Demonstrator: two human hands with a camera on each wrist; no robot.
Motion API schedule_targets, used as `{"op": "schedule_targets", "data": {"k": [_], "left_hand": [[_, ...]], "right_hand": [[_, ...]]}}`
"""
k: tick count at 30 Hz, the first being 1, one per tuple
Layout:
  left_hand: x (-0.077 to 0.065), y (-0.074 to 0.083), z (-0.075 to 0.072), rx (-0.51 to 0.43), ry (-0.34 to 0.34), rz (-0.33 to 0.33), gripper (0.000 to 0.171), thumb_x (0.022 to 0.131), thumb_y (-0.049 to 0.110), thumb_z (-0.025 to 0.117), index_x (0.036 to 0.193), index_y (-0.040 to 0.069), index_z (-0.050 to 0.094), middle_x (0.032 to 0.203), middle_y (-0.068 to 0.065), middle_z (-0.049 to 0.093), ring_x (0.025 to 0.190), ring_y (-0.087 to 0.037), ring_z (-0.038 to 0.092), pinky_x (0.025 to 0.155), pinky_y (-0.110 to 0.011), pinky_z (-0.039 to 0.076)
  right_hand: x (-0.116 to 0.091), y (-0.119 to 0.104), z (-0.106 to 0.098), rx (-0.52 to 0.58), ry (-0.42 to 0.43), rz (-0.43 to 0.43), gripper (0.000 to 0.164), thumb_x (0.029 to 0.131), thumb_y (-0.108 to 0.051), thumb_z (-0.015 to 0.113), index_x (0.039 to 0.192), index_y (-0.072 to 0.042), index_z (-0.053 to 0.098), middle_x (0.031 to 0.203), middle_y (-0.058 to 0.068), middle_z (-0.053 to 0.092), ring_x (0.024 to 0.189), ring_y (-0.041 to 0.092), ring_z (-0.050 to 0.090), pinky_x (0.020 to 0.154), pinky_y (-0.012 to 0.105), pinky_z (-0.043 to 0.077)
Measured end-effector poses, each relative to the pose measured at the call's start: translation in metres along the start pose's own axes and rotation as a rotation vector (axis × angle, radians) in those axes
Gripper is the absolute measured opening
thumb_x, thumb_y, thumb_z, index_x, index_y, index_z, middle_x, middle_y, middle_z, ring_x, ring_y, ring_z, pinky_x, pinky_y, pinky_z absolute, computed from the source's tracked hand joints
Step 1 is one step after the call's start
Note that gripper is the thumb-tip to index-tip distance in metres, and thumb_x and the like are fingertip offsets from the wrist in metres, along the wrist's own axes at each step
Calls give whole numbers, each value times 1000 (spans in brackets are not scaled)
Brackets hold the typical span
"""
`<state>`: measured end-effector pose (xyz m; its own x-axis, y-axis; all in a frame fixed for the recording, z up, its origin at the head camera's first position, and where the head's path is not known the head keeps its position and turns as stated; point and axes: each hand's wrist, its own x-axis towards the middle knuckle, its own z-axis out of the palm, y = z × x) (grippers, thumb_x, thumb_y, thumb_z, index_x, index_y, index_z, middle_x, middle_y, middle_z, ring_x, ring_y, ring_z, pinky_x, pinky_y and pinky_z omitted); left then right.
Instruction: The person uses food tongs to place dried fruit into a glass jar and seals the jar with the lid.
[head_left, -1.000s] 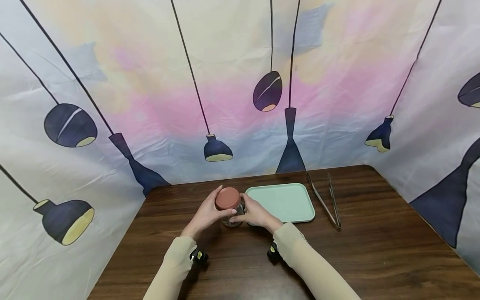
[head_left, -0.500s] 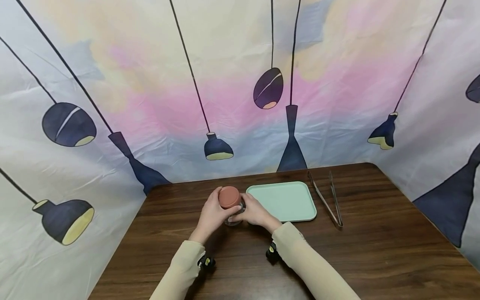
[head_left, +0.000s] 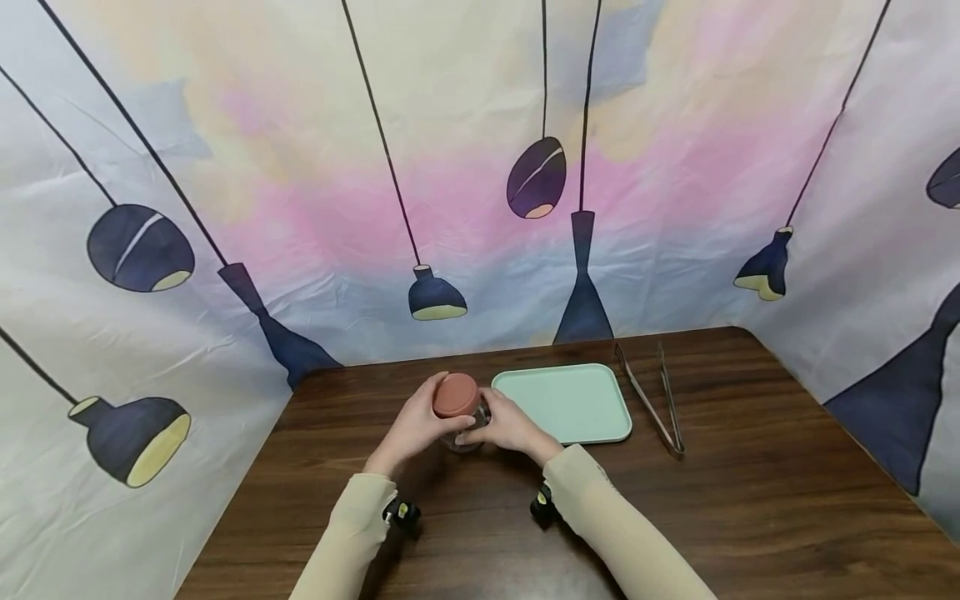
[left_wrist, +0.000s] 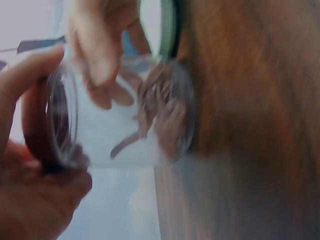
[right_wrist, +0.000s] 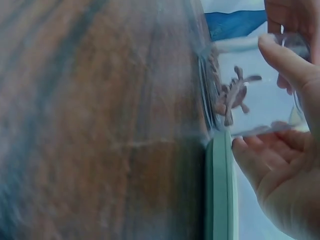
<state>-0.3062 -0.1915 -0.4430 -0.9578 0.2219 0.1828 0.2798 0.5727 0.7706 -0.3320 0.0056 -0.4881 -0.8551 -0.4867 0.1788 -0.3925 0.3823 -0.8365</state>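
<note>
A clear jar (left_wrist: 107, 142) with a reddish-brown lid (head_left: 456, 394) stands upright on the dark wooden table. Small brown, stick-like pieces (right_wrist: 234, 95) lie at the bottom of the jar. My left hand (head_left: 412, 429) grips the lid from the left, its fingers behind and its thumb across the front. From the right, my right hand (head_left: 513, 427) holds the jar's body below the lid, thumb in front and fingers on the far side.
A mint-green tray (head_left: 566, 404) lies just right of the jar, partly behind my right hand. Metal tongs (head_left: 654, 408) rest spread beside the tray. The table (head_left: 757, 483) meets a lamp-printed cloth (head_left: 480, 192) at its back edge.
My left hand and wrist turned rightward on the lid half a second ago, then swung back left. The jar shifted slightly with it. My right hand has kept its hold.
</note>
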Motion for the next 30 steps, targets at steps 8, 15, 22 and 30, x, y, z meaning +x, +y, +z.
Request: {"op": "schedule_targets", "data": {"k": [8, 15, 22, 30], "left_hand": [[-4, -5, -11, -92, -147, -28, 91, 80, 26, 88, 154, 12, 37, 140, -4, 55, 122, -24, 57, 99, -49, 47], [-4, -6, -31, 15, -264, 35, 103, 83, 36, 85, 162, 14, 22, 156, -11, 38, 136, -30, 47, 105, -53, 41], [-5, -2, -33, 75, -191, 45, 98, 81, 37, 87, 158, 9, 32, 148, -11, 50, 129, -28, 54, 101, -50, 46], [-18, 24, 2, 449, 136, 16, 90, 76, 58, 83, 132, -6, 53, 110, -16, 61, 87, -26, 67, 72, -43, 56]], "right_hand": [[-4, 3, 2, 59, -85, 19, 87, 82, -35, 86, 150, -11, 38, 144, 6, 53, 132, 24, 52, 104, 46, 44], [-3, 2, 7, 108, -86, 50, 89, 83, -34, 85, 151, -8, 34, 147, 9, 50, 136, 26, 48, 106, 46, 43], [-2, -2, 4, 84, -103, 42, 88, 84, -35, 85, 151, -10, 35, 147, 8, 50, 135, 25, 49, 106, 41, 44], [-3, -1, 2, 96, -73, 53, 89, 79, -34, 89, 148, -8, 38, 138, 7, 57, 125, 22, 57, 98, 39, 50]]}}
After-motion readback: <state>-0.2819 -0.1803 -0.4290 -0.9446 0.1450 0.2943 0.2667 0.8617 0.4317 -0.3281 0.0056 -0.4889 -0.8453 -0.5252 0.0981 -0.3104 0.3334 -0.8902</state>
